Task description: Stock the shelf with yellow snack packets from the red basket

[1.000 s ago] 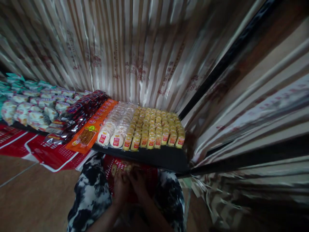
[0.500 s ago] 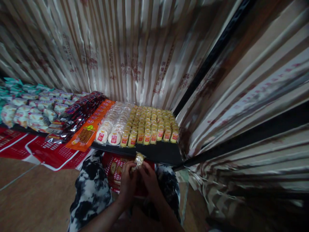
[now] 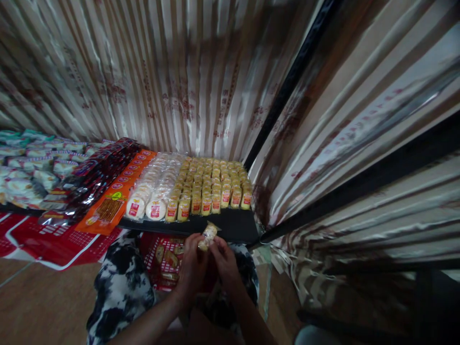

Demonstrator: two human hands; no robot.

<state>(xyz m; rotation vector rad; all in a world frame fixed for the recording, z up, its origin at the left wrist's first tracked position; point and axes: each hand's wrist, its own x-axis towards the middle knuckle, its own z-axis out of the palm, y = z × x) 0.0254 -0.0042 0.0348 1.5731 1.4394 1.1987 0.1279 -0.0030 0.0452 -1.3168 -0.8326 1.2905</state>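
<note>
Head view, at the front edge of the black shelf (image 3: pixel 230 224): a person sits facing it, both bare hands held together. One small clear-wrapped yellow cake (image 3: pixel 210 232) is up in the fingers, overlapping the shelf's front edge in this view; whether it touches the edge cannot be told.

Left hand (image 3: pixel 193 262), in front of the shelf: fingers curled nearly closed, tips on the cake's lower left end. Right hand (image 3: pixel 226 261), also in front of the shelf: thumb and forefinger drawn close at the wrapper's right side, remaining fingers loosely bent. Exact fingertip contact too dim to make out.

Below the shelf's front edge, between patterned trousers (image 3: pixel 122 287): red basket (image 3: pixel 148 251) with slotted floor, several loose wrapped pieces (image 3: pixel 171 259) lying in it, partly hidden by the left forearm.

On the shelf, right end: tight rows of wrapped yellow cakes (image 3: pixel 205 191), front ones upright, red labels outward. Leftward along it: two rows of white round crackers (image 3: pixel 155 209), an orange snack packet (image 3: pixel 106 208), overlapping dark glossy packets (image 3: pixel 97 175), then pale pillow packets (image 3: pixel 38 175).

Behind the shelf: striped, pleated curtain (image 3: pixel 172 62) with reddish print. Dark post (image 3: pixel 283 100) slanting up from the shelf's right end.
</note>
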